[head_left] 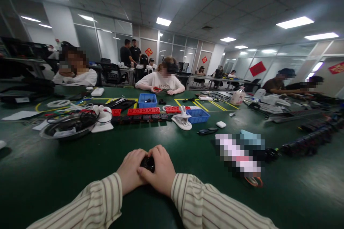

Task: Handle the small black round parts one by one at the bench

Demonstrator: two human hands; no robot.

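Note:
My left hand (131, 171) and my right hand (158, 170) rest together on the green table (80, 171) near its front edge. Both are closed round a small black object (147, 163), of which only a dark rounded part shows between the fingers. My sleeves are cream with thin dark stripes. What the object is cannot be made out.
Red and black power strips (143, 111) lie across the table's middle with two blue bins (147, 100) and a white clamp (182, 119). A round tray of cables (67, 127) sits at left. A person (161, 78) sits opposite; others sit left and right.

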